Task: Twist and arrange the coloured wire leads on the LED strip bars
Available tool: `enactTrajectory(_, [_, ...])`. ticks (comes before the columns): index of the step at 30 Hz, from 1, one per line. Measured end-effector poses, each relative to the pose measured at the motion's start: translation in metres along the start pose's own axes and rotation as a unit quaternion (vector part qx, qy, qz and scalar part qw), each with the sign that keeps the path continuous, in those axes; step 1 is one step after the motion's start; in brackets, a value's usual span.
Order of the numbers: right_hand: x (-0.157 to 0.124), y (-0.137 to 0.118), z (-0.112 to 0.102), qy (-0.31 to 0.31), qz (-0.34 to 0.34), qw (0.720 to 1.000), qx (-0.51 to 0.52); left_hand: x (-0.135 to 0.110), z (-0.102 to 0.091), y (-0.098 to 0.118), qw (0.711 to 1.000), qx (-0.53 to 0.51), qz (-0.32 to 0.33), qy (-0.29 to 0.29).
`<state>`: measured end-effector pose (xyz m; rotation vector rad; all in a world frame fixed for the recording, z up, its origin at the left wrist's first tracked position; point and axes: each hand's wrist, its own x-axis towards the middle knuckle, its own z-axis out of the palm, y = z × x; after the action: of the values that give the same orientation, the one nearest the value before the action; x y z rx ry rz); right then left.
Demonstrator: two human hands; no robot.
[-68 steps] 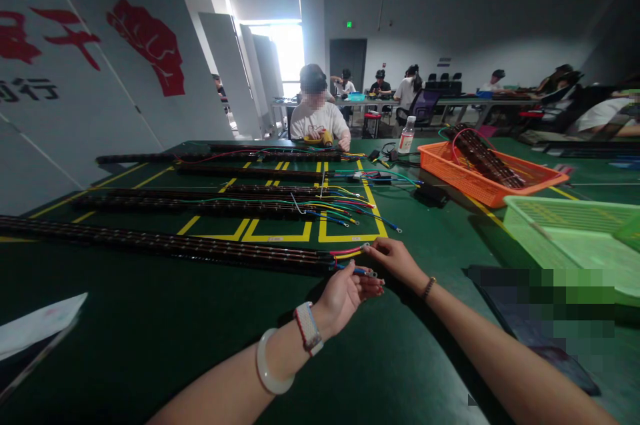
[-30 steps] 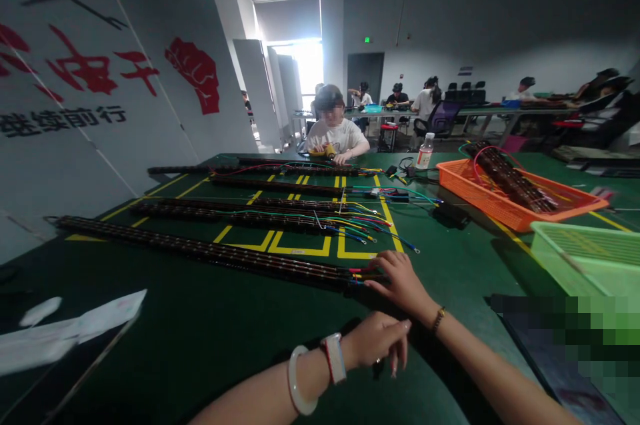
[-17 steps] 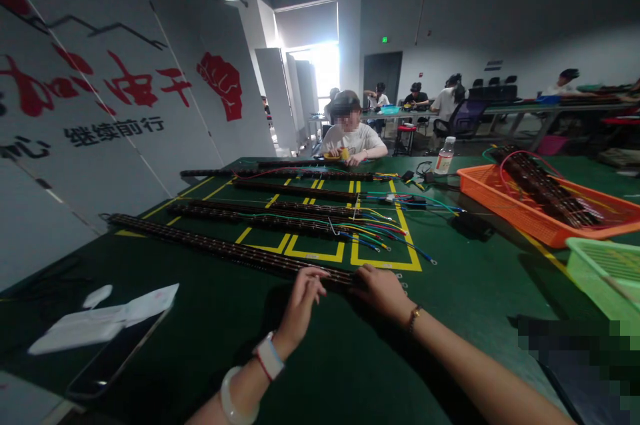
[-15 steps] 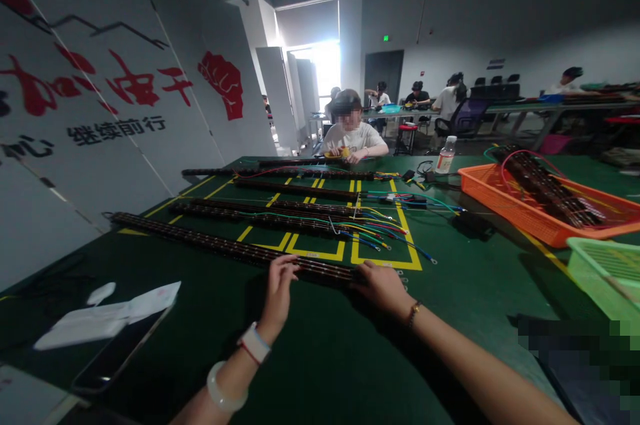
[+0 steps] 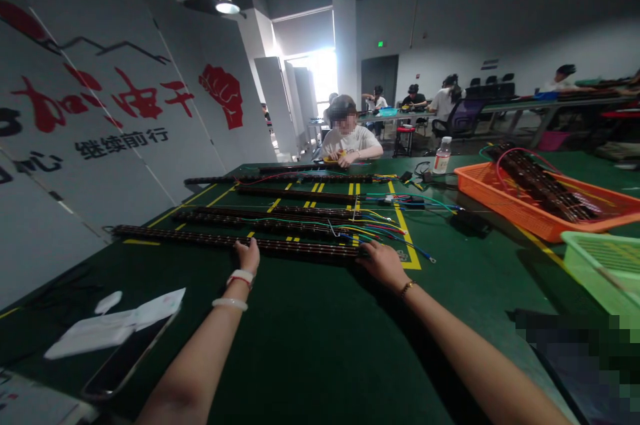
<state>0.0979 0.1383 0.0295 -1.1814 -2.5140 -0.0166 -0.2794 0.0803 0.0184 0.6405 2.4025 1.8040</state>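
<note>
A long dark brown bundle of wire harness stretches across the near side of the table, running from far left to centre. My right hand is closed round its right end. About a third of the way along from there, my left hand grips the same bundle, its fingertips partly hidden. Just beyond lies another dark harness, whose yellow, red, green and blue wires fan out to ring terminals at the right.
Yellow tape marks the green table. At right stand an orange basket holding dark harnesses, a green basket and a bottle. A phone and white paper lie left. Opposite sits a person.
My left hand has slid left along the bundle and closed on it. The bundle's right part has shifted away from me, against the yellow tape lines; my right hand stays at its end.
</note>
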Motion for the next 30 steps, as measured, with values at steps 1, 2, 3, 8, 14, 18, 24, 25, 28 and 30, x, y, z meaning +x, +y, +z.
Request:
enactTrajectory(1, [-0.001, 0.0, -0.001, 0.001, -0.002, 1.0, 0.001, 0.003, 0.005, 0.001, 1.0, -0.006, -0.012, 0.018])
enactTrajectory(2, [-0.001, 0.0, -0.001, 0.002, -0.003, 1.0, 0.003, 0.006, 0.009, 0.001, 0.999, -0.014, -0.022, 0.036])
enactTrajectory(3, [-0.001, 0.0, -0.002, 0.003, -0.003, 1.0, 0.005, 0.008, 0.013, 0.001, 0.998, -0.022, -0.029, 0.054])
enactTrajectory(8, [0.0, 0.003, 0.0, 0.004, -0.001, 1.0, 0.007, 0.016, 0.019, 0.001, 0.988, -0.08, -0.072, 0.114])
enactTrajectory(14, [0.007, 0.01, 0.01, 0.02, 0.0, 1.0, -0.004, 0.025, 0.018, 0.001, 0.98, -0.135, -0.09, 0.119])
enactTrajectory(18, [0.013, 0.017, 0.016, 0.047, 0.004, 0.999, -0.008, 0.03, 0.019, 0.002, 0.979, -0.16, -0.088, 0.093])
enactTrajectory(24, [0.012, 0.03, 0.024, 0.033, 0.013, 0.999, 0.019, 0.036, 0.032, 0.002, 0.979, -0.182, -0.085, 0.024])
enactTrajectory(25, [0.011, 0.031, 0.025, 0.027, 0.012, 0.999, 0.022, 0.037, 0.034, 0.001, 0.979, -0.184, -0.085, 0.014])
enactTrajectory(28, [0.011, 0.035, 0.021, 0.029, -0.008, 0.999, 0.021, 0.042, 0.04, -0.004, 0.979, -0.186, -0.079, -0.005])
enactTrajectory(30, [0.02, 0.04, 0.012, 0.045, -0.021, 0.998, 0.025, 0.046, 0.041, -0.009, 0.981, -0.184, -0.059, -0.029])
